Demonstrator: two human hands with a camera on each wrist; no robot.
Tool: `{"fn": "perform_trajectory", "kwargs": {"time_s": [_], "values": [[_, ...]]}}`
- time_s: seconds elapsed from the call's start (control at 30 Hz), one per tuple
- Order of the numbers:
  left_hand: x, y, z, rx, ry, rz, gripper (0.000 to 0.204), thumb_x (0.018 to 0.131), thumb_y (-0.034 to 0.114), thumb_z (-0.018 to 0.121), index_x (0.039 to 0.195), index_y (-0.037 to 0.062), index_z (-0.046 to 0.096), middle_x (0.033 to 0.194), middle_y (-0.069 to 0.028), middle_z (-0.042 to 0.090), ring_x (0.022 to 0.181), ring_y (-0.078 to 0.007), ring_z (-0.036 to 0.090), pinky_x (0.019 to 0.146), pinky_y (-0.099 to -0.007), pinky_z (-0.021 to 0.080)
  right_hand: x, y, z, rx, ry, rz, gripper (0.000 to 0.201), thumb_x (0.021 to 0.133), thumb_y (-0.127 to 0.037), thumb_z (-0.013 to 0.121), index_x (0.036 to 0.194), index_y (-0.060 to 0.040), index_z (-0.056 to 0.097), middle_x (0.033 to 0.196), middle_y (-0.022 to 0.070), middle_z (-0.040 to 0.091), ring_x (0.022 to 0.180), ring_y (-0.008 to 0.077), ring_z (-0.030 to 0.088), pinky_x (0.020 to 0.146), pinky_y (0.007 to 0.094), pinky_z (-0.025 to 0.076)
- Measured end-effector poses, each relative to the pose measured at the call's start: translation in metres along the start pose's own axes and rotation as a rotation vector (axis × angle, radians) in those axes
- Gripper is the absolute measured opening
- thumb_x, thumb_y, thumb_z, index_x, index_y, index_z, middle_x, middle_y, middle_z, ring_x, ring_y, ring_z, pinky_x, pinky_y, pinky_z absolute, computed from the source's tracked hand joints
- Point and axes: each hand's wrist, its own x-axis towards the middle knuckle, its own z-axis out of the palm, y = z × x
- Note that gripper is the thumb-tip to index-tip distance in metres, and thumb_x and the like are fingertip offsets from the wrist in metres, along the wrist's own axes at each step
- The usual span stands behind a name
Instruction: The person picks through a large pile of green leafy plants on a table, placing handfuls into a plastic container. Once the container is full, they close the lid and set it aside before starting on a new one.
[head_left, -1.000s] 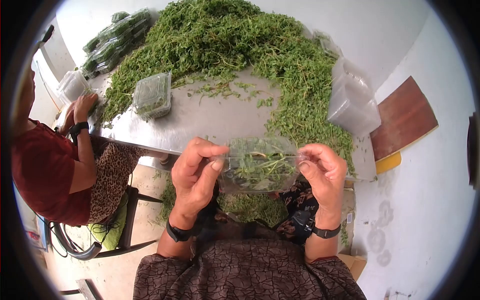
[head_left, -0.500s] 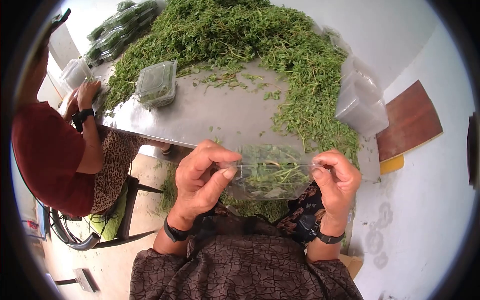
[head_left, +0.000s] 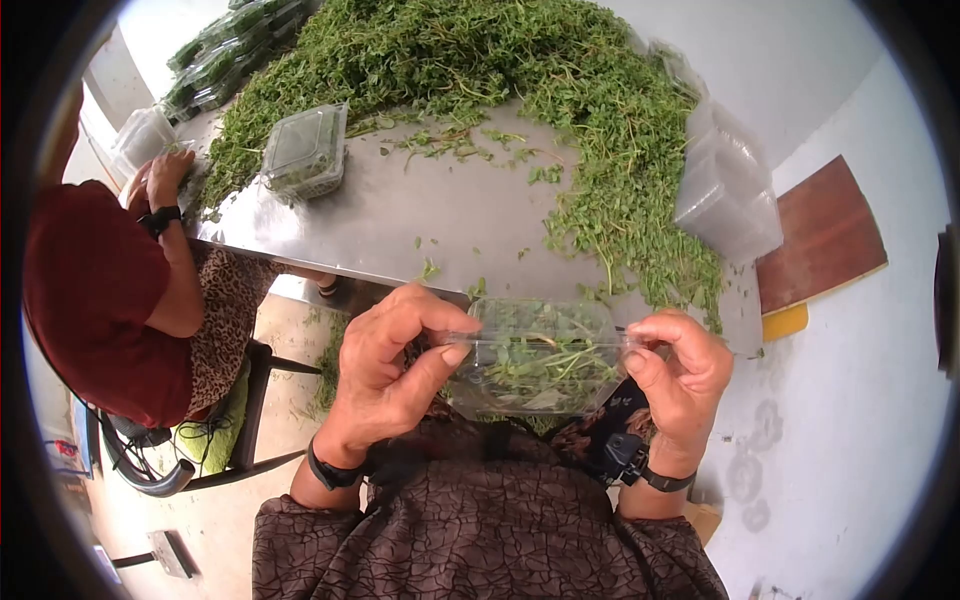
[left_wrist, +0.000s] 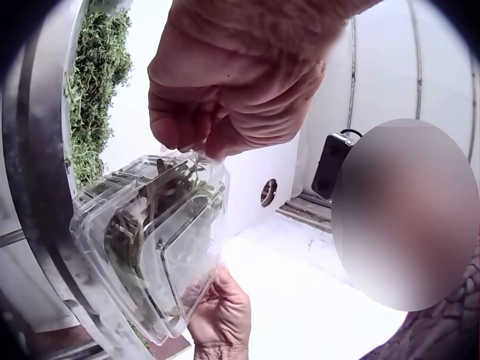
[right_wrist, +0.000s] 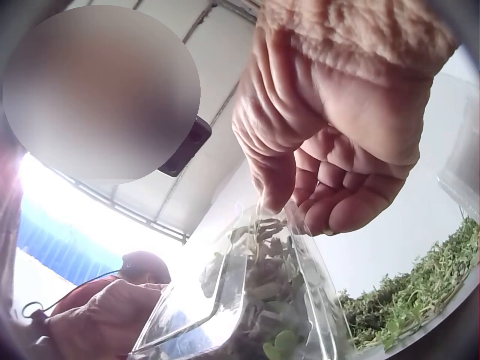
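Head view: we hold a clear clamshell box of herbs above our lap, just near of the desk.
Left hand and right hand each pinch an end rim; it looks light, thin and easily crushed, so we judge the stiffer rims the safest grip.

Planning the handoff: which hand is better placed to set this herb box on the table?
Probably left: the left hand pinches the clamshell nearest bare table; the right hand faces herbs.

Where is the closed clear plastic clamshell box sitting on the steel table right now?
In the head view, the closed clear plastic clamshell box sits upper left on the steel table, at the herb pile's left edge, near the seated person's hand.
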Motion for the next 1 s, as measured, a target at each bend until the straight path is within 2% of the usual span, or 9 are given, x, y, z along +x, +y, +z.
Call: {"fn": "perform_trajectory", "kwargs": {"time_s": [0.17, 0.23, 0.3, 0.4, 0.53, 0.77, 0.83, 0.9, 1.0], "values": [[-0.008, 0.004, -0.004, -0.01, -0.031, -0.074, 0.019, 0.074, -0.002, 0.066, 0.092, 0.0033, 0.065, 0.078, -0.0048, 0.06, 0.065, -0.0168, 0.054, 0.062, -0.0292, 0.044, -0.006, -0.01, 0.0, 0.037, -0.056, 0.07, 0.016, 0.077, 0.001, 0.07, 0.092, 0.0015, 0.066, 0.079, 0.0065, 0.063, 0.067, 0.012, 0.057, 0.062, 0.0249, 0.046], [-0.012, 0.005, -0.006, -0.065, -0.045, -0.184, 0.018, 0.074, -0.001, 0.067, 0.091, 0.0034, 0.065, 0.078, -0.0047, 0.06, 0.066, -0.0162, 0.054, 0.062, -0.0288, 0.043, -0.009, -0.01, 0.0, 0.05, -0.075, 0.083, 0.015, 0.078, 0.001, 0.069, 0.092, 0.0017, 0.066, 0.078, 0.0058, 0.063, 0.067, 0.0117, 0.056, 0.061, 0.0249, 0.046], [-0.015, 0.004, -0.008, -0.06, -0.072, -0.203, 0.017, 0.075, -0.001, 0.066, 0.092, 0.0035, 0.065, 0.077, -0.0042, 0.059, 0.066, -0.0154, 0.053, 0.061, -0.0282, 0.043, -0.013, -0.008, -0.002, 0.0, -0.153, 0.084, 0.014, 0.078, 0.001, 0.067, 0.093, 0.0022, 0.065, 0.077, 0.0047, 0.063, 0.067, 0.0111, 0.056, 0.062, 0.0243, 0.045], [-0.019, -0.002, -0.007, -0.07, -0.081, -0.306, 0.017, 0.076, 0.0, 0.065, 0.092, 0.0043, 0.064, 0.077, -0.003, 0.057, 0.066, -0.0149, 0.052, 0.061, -0.0271, 0.043, -0.02, -0.002, 0.002, 0.084, -0.123, 0.215, 0.014, 0.079, 0.0, 0.065, 0.093, 0.0025, 0.065, 0.077, 0.0042, 0.063, 0.067, 0.0106, 0.056, 0.062, 0.0241, 0.046], [-0.015, -0.001, -0.006, -0.085, -0.08, -0.32, 0.016, 0.076, 0.0, 0.064, 0.092, 0.0039, 0.064, 0.078, -0.0033, 0.057, 0.066, -0.0145, 0.052, 0.061, -0.0269, 0.043, -0.018, -0.005, 0.002, 0.086, -0.122, 0.249, 0.015, 0.079, 0.003, 0.064, 0.094, 0.0024, 0.066, 0.078, 0.0043, 0.063, 0.068, 0.0099, 0.056, 0.063, 0.0233, 0.046], [0.011, -0.003, -0.01, 0.006, -0.091, -0.167, 0.017, 0.075, -0.002, 0.064, 0.092, 0.0035, 0.064, 0.078, -0.0049, 0.058, 0.065, -0.0151, 0.052, 0.06, -0.0273, 0.043, -0.006, -0.006, 0.004, 0.015, -0.029, 0.241, 0.02, 0.078, 0.009, 0.062, 0.097, 0.0022, 0.066, 0.081, 0.0045, 0.065, 0.07, 0.0084, 0.058, 0.063, 0.0219, 0.047], [0.02, -0.007, -0.01, 0.066, -0.09, 0.007, 0.018, 0.075, -0.004, 0.064, 0.092, 0.0036, 0.064, 0.077, -0.0055, 0.058, 0.064, -0.0166, 0.053, 0.059, -0.0278, 0.043, -0.001, -0.004, 0.005, -0.011, -0.016, 0.201, 0.02, 0.078, 0.008, 0.062, 0.097, 0.002, 0.067, 0.081, 0.0048, 0.065, 0.069, 0.0085, 0.059, 0.063, 0.0222, 0.047], [0.028, -0.01, -0.009, 0.098, -0.083, 0.073, 0.019, 0.074, -0.005, 0.064, 0.092, 0.0033, 0.064, 0.077, -0.0059, 0.059, 0.064, -0.0172, 0.053, 0.059, -0.0284, 0.044, 0.005, -0.002, 0.004, -0.123, 0.004, 0.096, 0.019, 0.079, 0.008, 0.063, 0.096, 0.0013, 0.067, 0.081, 0.0055, 0.065, 0.068, 0.009, 0.059, 0.062, 0.0225, 0.047], [0.039, -0.018, -0.004, 0.149, -0.057, 0.187, 0.02, 0.074, -0.007, 0.063, 0.091, 0.0025, 0.064, 0.077, -0.0067, 0.059, 0.064, -0.0183, 0.055, 0.059, -0.0295, 0.045, 0.013, 0.006, 0.007, -0.156, 0.061, 0.075, 0.019, 0.078, 0.008, 0.063, 0.095, 0.0008, 0.067, 0.08, 0.0057, 0.065, 0.067, 0.0098, 0.06, 0.062, 0.0226, 0.048]]}}
